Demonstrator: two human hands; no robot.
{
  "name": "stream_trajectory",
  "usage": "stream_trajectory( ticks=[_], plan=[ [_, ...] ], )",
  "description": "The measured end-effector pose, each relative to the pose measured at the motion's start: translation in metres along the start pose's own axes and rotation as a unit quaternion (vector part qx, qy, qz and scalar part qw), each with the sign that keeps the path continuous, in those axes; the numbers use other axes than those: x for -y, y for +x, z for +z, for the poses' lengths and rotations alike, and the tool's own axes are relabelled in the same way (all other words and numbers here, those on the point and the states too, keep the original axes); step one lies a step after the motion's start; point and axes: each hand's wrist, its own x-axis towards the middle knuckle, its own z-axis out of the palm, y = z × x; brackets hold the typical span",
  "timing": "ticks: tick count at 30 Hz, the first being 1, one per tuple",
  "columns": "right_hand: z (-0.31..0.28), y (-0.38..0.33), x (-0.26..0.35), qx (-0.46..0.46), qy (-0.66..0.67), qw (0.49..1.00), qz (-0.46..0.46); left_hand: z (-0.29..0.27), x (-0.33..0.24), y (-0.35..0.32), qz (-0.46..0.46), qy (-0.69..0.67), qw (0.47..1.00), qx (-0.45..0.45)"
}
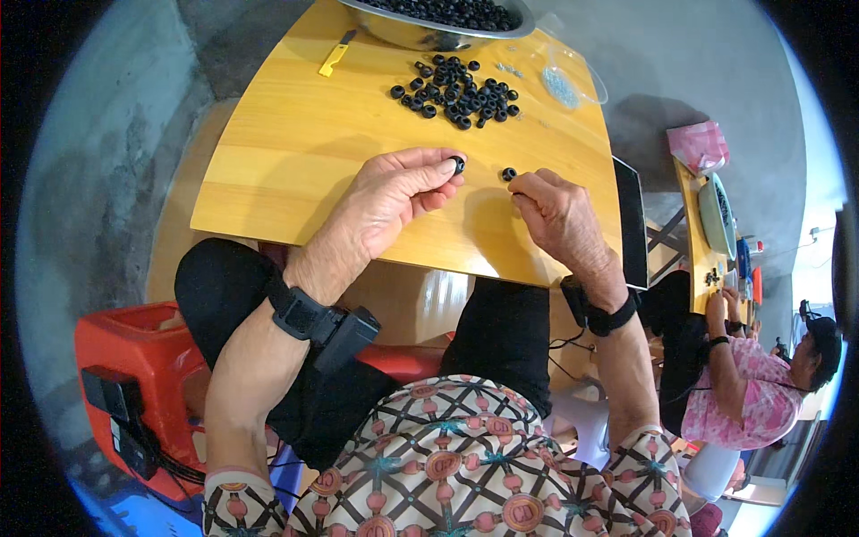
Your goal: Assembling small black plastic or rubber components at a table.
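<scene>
Above the near part of the yellow wooden table, my left hand pinches a small round black part with a hole between thumb and forefinger. My right hand is closed, its thumb and forefinger pressed together. What it grips, if anything, is too small to tell. Right by its fingertips is another black part; I cannot tell whether it is touched or lies apart. Farther off, a loose pile of similar black parts is spread on the tabletop.
A metal bowl full of black parts stands at the far edge. A yellow utility knife lies far left. Small metal pieces sit in a clear container at far right. A person in pink works at another table.
</scene>
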Motion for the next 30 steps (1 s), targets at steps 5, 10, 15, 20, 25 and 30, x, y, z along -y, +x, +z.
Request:
stream_trajectory(
  ticks=[5,10,15,20,25,30],
  plan=[
    [0.007,-0.012,-0.011,-0.007,0.026,1.0,0.013,0.002,-0.002,-0.002,0.006,0.007,1.0,-0.008],
    [0.015,-0.014,-0.007,-0.034,0.05,0.998,0.03,0.0,0.0,0.0,0.004,0.013,1.0,-0.008],
    [0.02,-0.016,-0.006,-0.061,0.081,0.991,0.089,0.003,-0.002,-0.003,0.0,0.017,1.0,0.001],
    [0.022,-0.017,-0.007,-0.054,0.079,0.99,0.107,0.003,-0.001,-0.004,0.003,0.026,1.0,-0.013],
    [0.022,-0.019,-0.005,-0.085,0.055,0.991,0.089,0.003,0.001,-0.001,0.004,0.027,1.0,0.006],
    [0.025,-0.019,-0.002,-0.095,0.07,0.987,0.105,0.004,0.001,-0.002,-0.006,0.026,1.0,0.015]
  ],
)
